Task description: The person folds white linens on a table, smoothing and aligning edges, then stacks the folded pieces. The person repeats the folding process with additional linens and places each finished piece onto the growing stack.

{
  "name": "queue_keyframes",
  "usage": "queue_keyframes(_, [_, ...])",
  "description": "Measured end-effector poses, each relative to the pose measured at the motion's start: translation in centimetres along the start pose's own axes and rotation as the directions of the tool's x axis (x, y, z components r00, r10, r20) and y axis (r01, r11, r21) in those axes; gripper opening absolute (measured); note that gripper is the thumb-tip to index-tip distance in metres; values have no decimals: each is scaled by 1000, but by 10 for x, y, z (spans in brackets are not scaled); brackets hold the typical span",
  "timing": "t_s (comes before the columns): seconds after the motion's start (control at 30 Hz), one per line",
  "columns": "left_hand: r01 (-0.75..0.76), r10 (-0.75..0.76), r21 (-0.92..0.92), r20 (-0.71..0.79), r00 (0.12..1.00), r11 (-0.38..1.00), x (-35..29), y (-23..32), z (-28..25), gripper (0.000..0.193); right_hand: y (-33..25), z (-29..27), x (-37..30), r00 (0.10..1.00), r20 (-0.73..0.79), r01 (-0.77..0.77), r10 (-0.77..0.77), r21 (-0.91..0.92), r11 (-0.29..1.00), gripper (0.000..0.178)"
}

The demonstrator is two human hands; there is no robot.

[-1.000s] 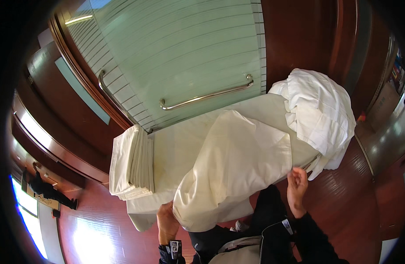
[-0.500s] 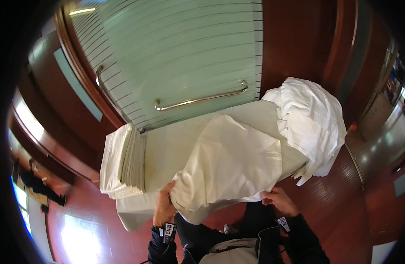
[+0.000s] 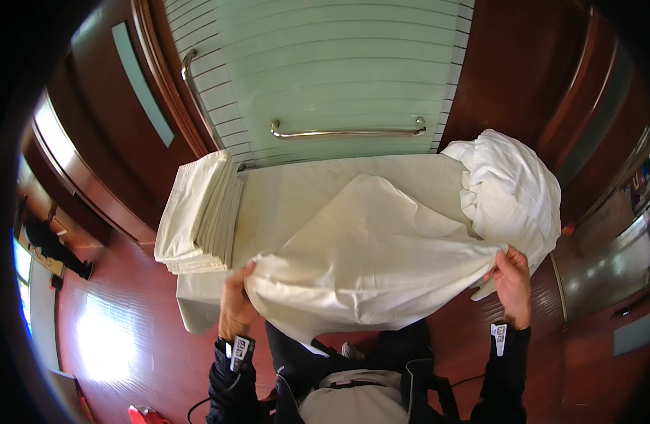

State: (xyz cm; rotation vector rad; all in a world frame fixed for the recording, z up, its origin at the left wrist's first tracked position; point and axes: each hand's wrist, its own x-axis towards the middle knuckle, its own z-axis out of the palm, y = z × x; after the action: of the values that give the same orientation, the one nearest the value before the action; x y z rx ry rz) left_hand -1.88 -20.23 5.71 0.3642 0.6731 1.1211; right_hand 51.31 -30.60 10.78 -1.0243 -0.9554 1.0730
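A cream-white cloth [image 3: 367, 254] is stretched between my two hands over the near edge of the table. My left hand [image 3: 238, 300] grips its left corner, fingers closed at the fabric. At the cloth's right corner, my right hand [image 3: 511, 279] pinches the edge between thumb and fingers. The far part of the cloth rests on the covered table [image 3: 282, 191], while its near edge sags in front of my lap. A stack of folded white cloths [image 3: 198, 212] stands on the table's left end. On the right end lies a heap of crumpled white cloths [image 3: 516, 191].
Behind the table is a frosted glass door [image 3: 339, 71] with a metal bar handle [image 3: 346, 133]. Wooden doors flank it. A person in dark clothes [image 3: 53, 244] is far off at the left. Something red [image 3: 147, 415] lies on the floor at the lower left.
My hands have moved apart, the right one up and to the right with its corner. The cloth now spans wider and tauter. The view has shifted slightly.
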Motion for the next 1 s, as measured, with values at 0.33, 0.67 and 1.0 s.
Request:
queue_keyframes(0.33, [-145, 141, 163, 38, 989, 976, 80, 77, 44, 29, 1, 6, 150, 986, -75, 131, -150, -209, 969, 23])
queue_keyframes(0.67, [-446, 770, 895, 291, 569, -9, 147, -33, -8, 25, 169, 49, 147, 910, 157, 268, -384, -929, 255, 26])
queue_keyframes(1.0, [-148, 663, 989, 103, 741, 11, 146, -36, -7, 36, 152, 73, 132, 875, 160, 293, -456, -926, 239, 16])
